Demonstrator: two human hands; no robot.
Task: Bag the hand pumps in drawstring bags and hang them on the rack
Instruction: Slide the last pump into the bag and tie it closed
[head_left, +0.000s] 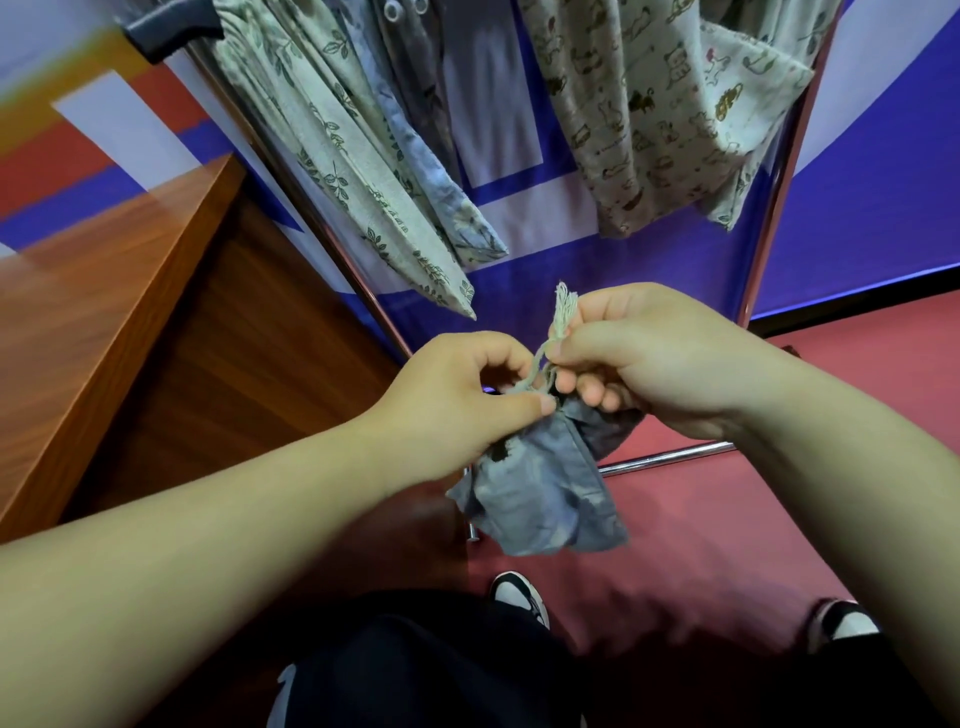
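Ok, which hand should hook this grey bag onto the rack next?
Probably the right hand: it pinches the drawstring, so it can lift the cord, while the left hand grips the grey bag at its neck.

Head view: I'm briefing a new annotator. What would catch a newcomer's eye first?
At centre, the left hand grips the neck of a grey-blue drawstring bag while the right hand pinches its pale cord. Above them, printed cloth bags hang on the metal rack.
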